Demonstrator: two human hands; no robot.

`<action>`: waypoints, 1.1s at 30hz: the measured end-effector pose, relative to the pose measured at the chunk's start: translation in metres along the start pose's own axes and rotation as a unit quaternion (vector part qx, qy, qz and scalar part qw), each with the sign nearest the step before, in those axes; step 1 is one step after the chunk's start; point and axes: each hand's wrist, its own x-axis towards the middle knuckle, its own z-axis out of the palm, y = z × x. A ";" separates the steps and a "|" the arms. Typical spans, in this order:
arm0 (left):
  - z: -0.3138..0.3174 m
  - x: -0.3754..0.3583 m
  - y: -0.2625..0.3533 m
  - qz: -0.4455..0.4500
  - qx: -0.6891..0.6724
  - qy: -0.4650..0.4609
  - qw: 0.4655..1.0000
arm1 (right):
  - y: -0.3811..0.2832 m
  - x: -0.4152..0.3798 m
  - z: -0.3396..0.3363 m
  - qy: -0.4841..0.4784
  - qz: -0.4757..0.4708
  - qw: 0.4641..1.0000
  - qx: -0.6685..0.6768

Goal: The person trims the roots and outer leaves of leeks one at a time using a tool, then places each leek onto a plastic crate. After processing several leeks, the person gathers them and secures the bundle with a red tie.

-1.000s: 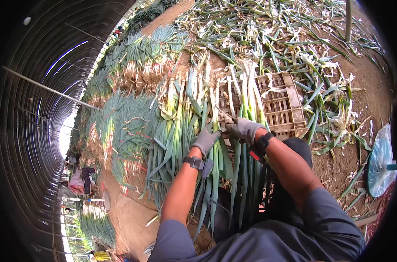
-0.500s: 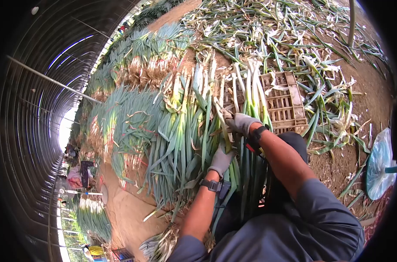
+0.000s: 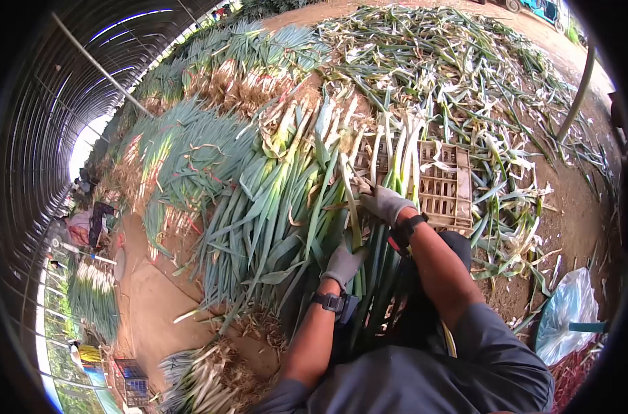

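Leek (image 3: 351, 207) slanted by crate's (image 3: 463, 181) left edge. Left hand (image 3: 344, 263) fingers clamped on leek; right hand (image 3: 387, 204) fingers beside it, grip couldn't be told. Too hard a tug risked snapping it; nearby pile (image 3: 276, 183) risked snagging leaves.

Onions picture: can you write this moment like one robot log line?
left hand: holding onion | right hand: close by | crate: partly under other onions | loose leaves: strewn about
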 end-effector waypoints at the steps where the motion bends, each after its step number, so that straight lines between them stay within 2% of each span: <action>1: -0.002 -0.003 0.004 -0.005 0.021 0.004 1.000 | -0.001 0.005 0.002 0.011 0.025 1.000 0.003; 2: -0.005 -0.006 0.007 -0.012 0.043 0.009 0.999 | 0.001 0.008 0.002 -0.010 0.010 1.000 0.012; 5: -0.010 -0.013 0.014 -0.034 0.105 0.000 0.994 | 0.003 0.010 0.005 0.009 0.043 0.999 -0.014; 8: -0.008 -0.017 0.021 -0.067 0.161 -0.001 0.985 | 0.009 0.008 0.002 -0.004 0.017 1.000 -0.013; 12: 0.005 -0.016 0.026 -0.039 0.337 0.011 0.941 | 0.012 0.006 0.002 -0.039 0.016 0.998 -0.050; 17: 0.030 -0.010 0.007 -0.013 0.466 0.058 0.883 | 0.004 -0.002 0.003 0.007 0.009 0.998 -0.062; 19: 0.037 -0.008 -0.005 -0.020 0.447 0.079 0.891 | 0.006 0.005 0.010 0.029 0.006 0.998 -0.047; 22: 0.027 -0.015 0.000 -0.018 0.423 0.078 0.903 | 0.002 0.008 0.010 -0.001 0.031 0.998 -0.059; 25: -0.005 -0.033 0.033 0.008 0.381 0.069 0.922 | -0.004 -0.007 -0.005 0.070 0.030 0.997 -0.013; 27: -0.022 -0.042 0.062 0.019 0.344 0.069 0.936 | 0.018 0.000 -0.013 0.060 -0.001 0.997 0.052; 29: -0.034 -0.034 0.090 0.023 0.302 0.076 0.950 | 0.016 -0.031 -0.034 0.019 0.020 0.967 0.253; 30: -0.036 -0.023 0.096 0.067 0.260 0.098 0.958 | 0.025 -0.037 -0.043 0.011 0.020 0.951 0.309; 31: -0.041 -0.010 0.111 0.098 0.233 0.091 0.963 | 0.004 -0.059 -0.067 0.030 0.081 0.944 0.319; 33: -0.043 0.011 0.156 0.112 0.160 0.048 0.980 | 0.053 -0.046 -0.072 0.100 0.041 0.909 0.403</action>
